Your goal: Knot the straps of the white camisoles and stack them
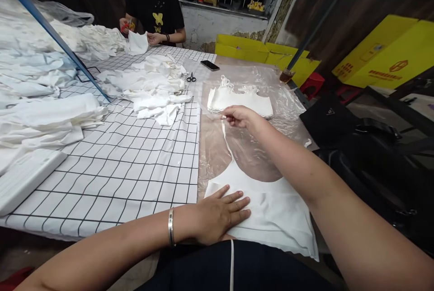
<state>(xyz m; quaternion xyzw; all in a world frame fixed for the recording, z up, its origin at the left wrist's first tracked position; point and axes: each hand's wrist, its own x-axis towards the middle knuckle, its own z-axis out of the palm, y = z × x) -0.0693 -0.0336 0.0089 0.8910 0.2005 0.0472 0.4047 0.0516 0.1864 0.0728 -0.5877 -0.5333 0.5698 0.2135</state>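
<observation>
A white camisole top (267, 205) lies spread on clear plastic sheeting at the table's near edge. My left hand (222, 214) rests flat on its left part, fingers stretched out. Its thin strap runs up and away from the body of the top, and my right hand (235, 117) pinches the strap's far end between closed fingers. Just beyond that hand sits a neat stack of folded white tops (242, 100) with their straps bunched at the back. My right forearm hides the top's right shoulder area.
Loose white garments (152, 85) and larger heaps (30, 74) cover the checked tablecloth (142, 164). Small scissors (191, 77) and a phone (210, 65) lie farther back. A co-worker (154, 15) holds red-handled scissors and white cloth. Yellow boxes (386, 51) and a black bag (366, 146) stand right.
</observation>
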